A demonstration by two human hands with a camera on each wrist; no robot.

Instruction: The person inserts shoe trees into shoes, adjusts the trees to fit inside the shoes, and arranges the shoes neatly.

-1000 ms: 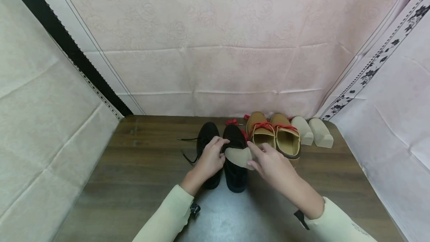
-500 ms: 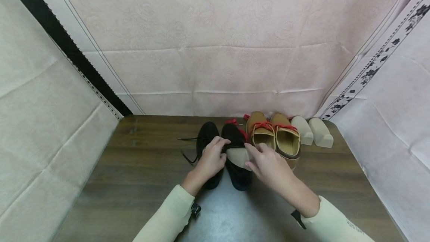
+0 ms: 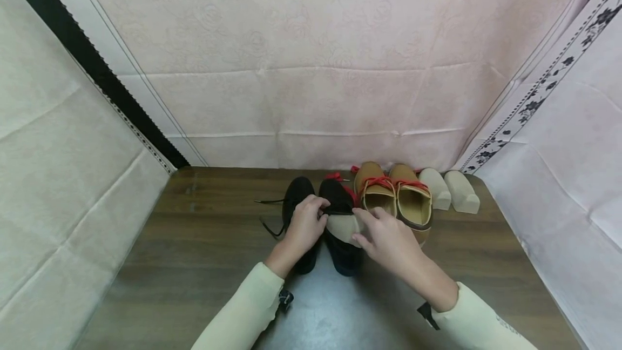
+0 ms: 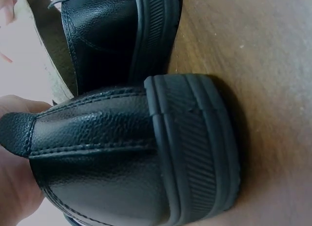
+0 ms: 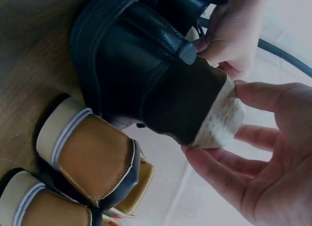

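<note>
A pair of black lace-up shoes stands side by side, the right-hand black shoe angled with its heel outward. My left hand reaches across the left-hand black shoe and pinches the right-hand shoe's upper at the tongue. A pale, speckled insole sticks up from that shoe's opening, its rounded end out. In the right wrist view, my right hand holds this end between thumb and fingers. The part deeper in the shoe is hidden.
Tan shoes with red laces stand just right of the black pair. Two cream shoe-shaped blocks lie beyond them. A red lace lies behind the black shoes, near the fabric backdrop.
My right hand has moved slightly left with the insole, which sits more over the shoe's opening. The right-hand black shoe's heel has swung right. My left hand stays nearly in place.
</note>
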